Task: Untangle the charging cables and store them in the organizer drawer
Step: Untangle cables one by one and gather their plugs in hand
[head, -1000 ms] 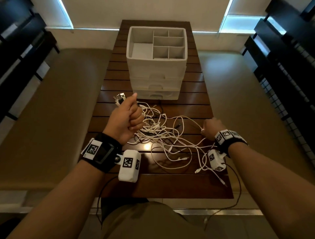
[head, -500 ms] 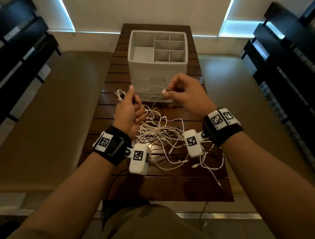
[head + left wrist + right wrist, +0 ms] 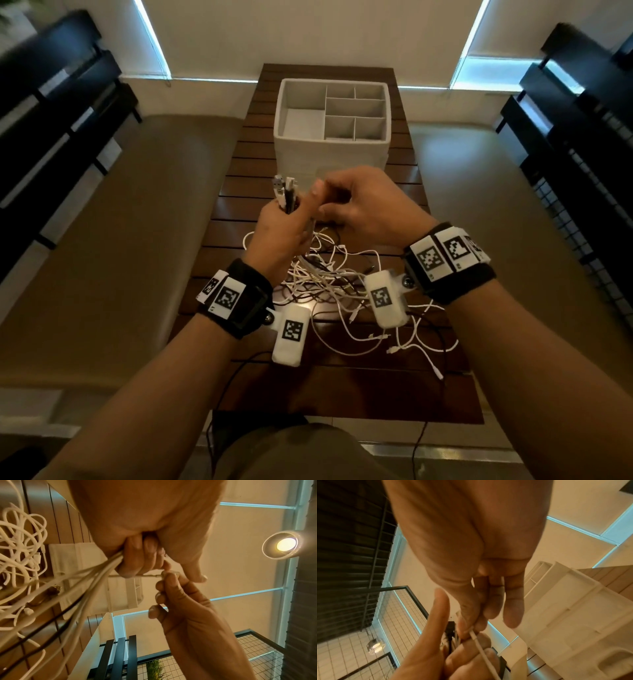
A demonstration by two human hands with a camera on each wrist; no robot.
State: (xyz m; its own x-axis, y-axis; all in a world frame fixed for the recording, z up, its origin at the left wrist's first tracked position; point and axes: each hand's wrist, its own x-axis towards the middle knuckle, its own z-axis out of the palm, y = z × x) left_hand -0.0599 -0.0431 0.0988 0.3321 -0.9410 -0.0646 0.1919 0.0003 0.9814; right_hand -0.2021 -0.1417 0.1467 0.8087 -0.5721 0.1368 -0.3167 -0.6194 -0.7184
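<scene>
A tangle of white charging cables (image 3: 329, 284) with a few black ones lies on the slatted wooden table (image 3: 239, 164). My left hand (image 3: 291, 219) is raised above it and grips a bundle of cable ends, whose plugs (image 3: 284, 192) stick up out of the fist. In the left wrist view the strands (image 3: 96, 574) run down from its curled fingers (image 3: 137, 555). My right hand (image 3: 322, 195) is right against the left thumb and pinches one white cable plug (image 3: 471, 632) between thumb and fingertips (image 3: 169, 574). The white organizer (image 3: 332, 147) stands just behind both hands, and its drawer fronts are mostly hidden.
The organizer's top tray (image 3: 356, 102) has several divided compartments with nothing in them. Loose cable ends (image 3: 435, 370) trail toward the near right of the table. Padded benches (image 3: 120, 222) flank the table, and dark slatted furniture (image 3: 582, 137) stands on both sides.
My right hand has moved left with a cable end and now meets the left hand. The left hand has lifted its bundle a little.
</scene>
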